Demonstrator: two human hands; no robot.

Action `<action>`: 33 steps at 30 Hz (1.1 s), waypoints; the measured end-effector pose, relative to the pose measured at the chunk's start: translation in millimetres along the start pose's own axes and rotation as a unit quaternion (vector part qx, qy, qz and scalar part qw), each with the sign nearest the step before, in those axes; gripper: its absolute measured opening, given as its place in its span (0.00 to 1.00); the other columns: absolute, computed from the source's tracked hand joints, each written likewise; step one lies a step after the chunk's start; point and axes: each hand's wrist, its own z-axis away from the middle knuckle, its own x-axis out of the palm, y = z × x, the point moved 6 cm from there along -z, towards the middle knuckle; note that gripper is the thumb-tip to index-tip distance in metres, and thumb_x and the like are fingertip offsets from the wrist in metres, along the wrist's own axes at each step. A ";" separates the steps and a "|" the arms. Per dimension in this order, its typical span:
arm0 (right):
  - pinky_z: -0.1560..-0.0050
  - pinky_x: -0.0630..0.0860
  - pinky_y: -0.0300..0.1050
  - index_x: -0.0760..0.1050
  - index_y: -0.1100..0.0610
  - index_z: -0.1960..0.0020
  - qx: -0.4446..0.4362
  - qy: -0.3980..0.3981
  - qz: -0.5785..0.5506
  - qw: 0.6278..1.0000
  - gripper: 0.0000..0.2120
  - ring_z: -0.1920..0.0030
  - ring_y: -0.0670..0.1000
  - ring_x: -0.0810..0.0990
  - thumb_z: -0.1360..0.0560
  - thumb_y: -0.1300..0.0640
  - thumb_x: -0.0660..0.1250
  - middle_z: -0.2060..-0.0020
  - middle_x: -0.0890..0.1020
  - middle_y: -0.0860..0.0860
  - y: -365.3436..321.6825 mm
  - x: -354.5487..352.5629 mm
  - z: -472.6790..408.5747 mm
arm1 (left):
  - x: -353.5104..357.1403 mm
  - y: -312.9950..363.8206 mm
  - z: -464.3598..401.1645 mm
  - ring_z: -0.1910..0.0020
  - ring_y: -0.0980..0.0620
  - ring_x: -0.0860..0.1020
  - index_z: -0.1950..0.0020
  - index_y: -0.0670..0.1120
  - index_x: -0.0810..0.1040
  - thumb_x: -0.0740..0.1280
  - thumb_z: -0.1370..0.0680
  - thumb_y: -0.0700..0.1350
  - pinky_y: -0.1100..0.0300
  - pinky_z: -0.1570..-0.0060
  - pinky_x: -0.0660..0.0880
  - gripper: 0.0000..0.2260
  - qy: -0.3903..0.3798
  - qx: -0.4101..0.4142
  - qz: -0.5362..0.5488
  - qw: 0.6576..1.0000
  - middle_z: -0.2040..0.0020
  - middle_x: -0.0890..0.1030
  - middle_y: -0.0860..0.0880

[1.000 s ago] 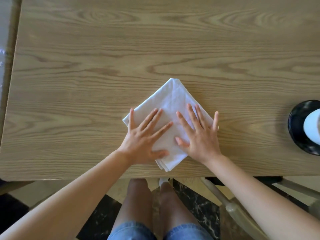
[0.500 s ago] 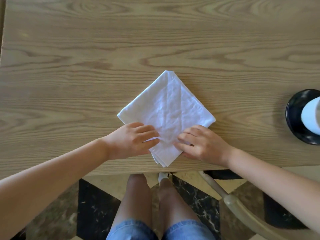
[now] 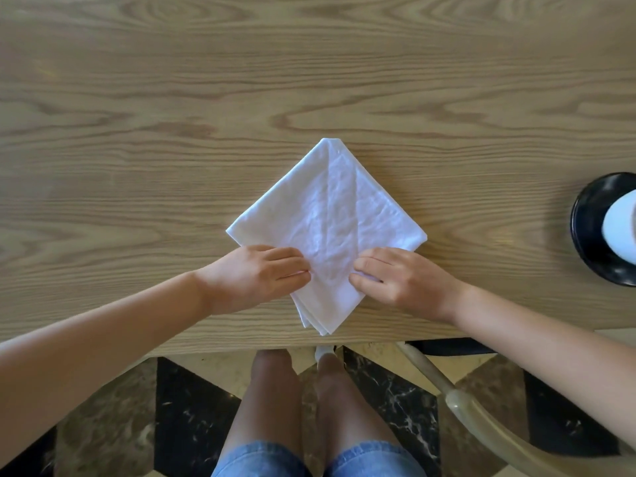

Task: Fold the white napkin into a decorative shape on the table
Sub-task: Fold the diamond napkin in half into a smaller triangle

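Note:
The white napkin (image 3: 327, 215) lies folded into a layered square, turned like a diamond, near the front edge of the wooden table (image 3: 137, 132). Its stacked loose corners point toward me. My left hand (image 3: 254, 277) rests on the napkin's lower left edge with its fingers curled onto the cloth. On the lower right edge, my right hand (image 3: 402, 280) has curled fingertips pinching the cloth. The fingertips of both hands face each other across the napkin's lower middle.
A black plate (image 3: 588, 228) with a white object (image 3: 619, 232) on it sits at the table's right edge. Below the table front are my knees and a curved chair arm (image 3: 481, 414) at lower right, over a marble floor.
Both hands went from lying flat with spread fingers on the napkin to curled fingers at its two lower edges. They have slid toward me, uncovering the napkin's middle.

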 end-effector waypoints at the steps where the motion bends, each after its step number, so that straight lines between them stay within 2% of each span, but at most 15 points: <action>1: 0.60 0.79 0.44 0.79 0.62 0.57 0.020 0.007 -0.004 1.000 0.09 0.60 0.53 0.81 0.28 0.72 0.63 0.62 0.82 0.55 1.6 -2.3 0.5 | -1.7 -0.3 0.3 0.55 0.45 0.82 0.51 0.37 0.82 0.65 0.26 0.32 0.55 0.65 0.79 0.08 0.009 -0.018 0.009 1.000 0.53 0.83 0.43; 4: 0.67 0.77 0.47 0.80 0.63 0.59 0.093 0.044 -0.039 0.994 0.06 0.65 0.55 0.79 0.31 0.72 0.67 0.64 0.81 0.56 8.3 -10.6 4.0 | -9.7 -3.0 2.5 0.56 0.46 0.83 0.51 0.38 0.83 0.71 0.29 0.33 0.56 0.68 0.79 0.07 0.044 -0.077 0.038 0.995 0.55 0.84 0.44; 7: 0.63 0.77 0.48 0.80 0.64 0.57 0.167 0.098 -0.087 0.977 0.03 0.63 0.56 0.80 0.29 0.69 0.68 0.63 0.82 0.56 13.5 -20.5 7.3 | -24.8 -11.4 5.0 0.59 0.47 0.83 0.50 0.39 0.83 0.67 0.26 0.37 0.57 0.70 0.78 0.08 0.100 -0.162 0.058 0.980 0.57 0.84 0.46; 9: 0.62 0.77 0.48 0.80 0.64 0.56 0.218 0.144 -0.103 0.960 0.03 0.62 0.55 0.80 0.29 0.68 0.69 0.62 0.82 0.55 18.8 -27.9 7.2 | -35.4 -18.9 5.7 0.59 0.48 0.83 0.50 0.40 0.83 0.68 0.28 0.36 0.56 0.65 0.79 0.08 0.150 -0.226 0.074 0.960 0.58 0.84 0.46; 11: 0.61 0.78 0.47 0.80 0.64 0.56 0.271 0.195 -0.116 0.936 0.03 0.61 0.54 0.80 0.29 0.68 0.68 0.62 0.82 0.55 26.8 -35.6 4.6 | -45.6 -27.6 4.5 0.59 0.52 0.81 0.51 0.41 0.83 0.69 0.29 0.37 0.63 0.57 0.76 0.08 0.201 -0.287 0.099 0.931 0.58 0.83 0.49; 13: 0.62 0.76 0.43 0.79 0.63 0.56 0.322 0.230 -0.133 0.908 0.02 0.63 0.52 0.79 0.28 0.66 0.68 0.64 0.81 0.55 37.2 -41.1 -0.8 | -54.1 -37.5 0.8 0.61 0.60 0.75 0.52 0.41 0.83 0.69 0.29 0.38 0.74 0.56 0.69 0.07 0.244 -0.335 0.109 0.904 0.59 0.80 0.53; 14: 0.63 0.74 0.40 0.78 0.62 0.57 0.354 0.240 -0.145 0.892 0.01 0.64 0.51 0.78 0.28 0.64 0.68 0.64 0.81 0.54 43.9 -42.1 -3.4 | -56.7 -42.5 -1.6 0.61 0.60 0.73 0.52 0.42 0.82 0.70 0.28 0.39 0.76 0.57 0.67 0.06 0.260 -0.355 0.104 0.892 0.60 0.79 0.53; 16: 0.63 0.71 0.34 0.78 0.60 0.58 0.429 0.252 -0.176 0.849 0.01 0.66 0.50 0.77 0.29 0.62 0.69 0.65 0.81 0.53 58.7 -40.1 -6.7 | -56.0 -52.9 -6.6 0.64 0.58 0.72 0.54 0.42 0.81 0.70 0.27 0.40 0.72 0.60 0.68 0.04 0.271 -0.396 0.095 0.872 0.62 0.81 0.51; 18: 0.63 0.70 0.33 0.79 0.59 0.57 0.490 0.247 -0.199 0.812 0.01 0.65 0.49 0.77 0.28 0.61 0.69 0.65 0.81 0.50 70.7 -32.9 -7.8 | -49.2 -61.8 -11.6 0.64 0.52 0.73 0.55 0.42 0.80 0.69 0.26 0.41 0.60 0.60 0.72 0.03 0.262 -0.427 0.090 0.861 0.62 0.81 0.47; 20: 0.61 0.73 0.44 0.79 0.58 0.56 0.528 0.221 -0.206 0.794 0.02 0.63 0.52 0.78 0.27 0.59 0.68 0.64 0.81 0.50 78.2 -22.9 -9.3 | -39.5 -69.8 -15.2 0.62 0.45 0.74 0.55 0.41 0.79 0.66 0.24 0.42 0.50 0.60 0.73 0.04 0.245 -0.453 0.086 0.853 0.63 0.80 0.45; 21: 0.61 0.74 0.48 0.79 0.58 0.56 0.537 0.210 -0.199 0.792 0.03 0.63 0.53 0.78 0.27 0.59 0.68 0.65 0.81 0.51 79.9 -19.1 -10.3 | -34.6 -73.1 -16.7 0.61 0.44 0.74 0.55 0.41 0.78 0.65 0.24 0.42 0.50 0.60 0.73 0.05 0.238 -0.462 0.086 0.850 0.62 0.79 0.45; 23: 0.60 0.73 0.49 0.79 0.58 0.56 0.548 0.201 -0.161 0.796 0.04 0.62 0.54 0.79 0.26 0.58 0.67 0.65 0.82 0.51 81.6 -15.4 -11.6 | -27.4 -77.5 -19.3 0.59 0.45 0.74 0.52 0.43 0.78 0.64 0.23 0.43 0.52 0.61 0.73 0.05 0.232 -0.474 0.084 0.845 0.60 0.78 0.47; 26: 0.55 0.63 0.46 0.78 0.56 0.57 0.565 0.186 -0.078 0.800 0.04 0.62 0.53 0.79 0.25 0.56 0.66 0.65 0.82 0.49 82.9 -11.2 -9.6 | -22.1 -79.6 -22.2 0.59 0.49 0.72 0.50 0.45 0.79 0.63 0.23 0.44 0.58 0.63 0.68 0.06 0.233 -0.482 0.062 0.842 0.60 0.74 0.51; 29: 0.56 0.56 0.46 0.76 0.55 0.58 0.581 0.164 -0.033 0.797 0.06 0.63 0.54 0.78 0.24 0.54 0.64 0.66 0.82 0.49 82.6 -4.4 -6.6 | -19.6 -79.8 -21.7 0.55 0.49 0.73 0.48 0.45 0.79 0.64 0.23 0.45 0.58 0.62 0.68 0.07 0.236 -0.493 0.046 0.836 0.56 0.76 0.49; 33: 0.56 0.56 0.47 0.75 0.56 0.59 0.593 0.156 0.011 0.790 0.07 0.65 0.56 0.77 0.24 0.55 0.63 0.68 0.81 0.51 82.3 -0.5 -5.2 | -18.0 -79.1 -23.4 0.52 0.47 0.75 0.47 0.44 0.79 0.65 0.23 0.43 0.56 0.64 0.71 0.07 0.238 -0.488 0.025 0.839 0.54 0.78 0.47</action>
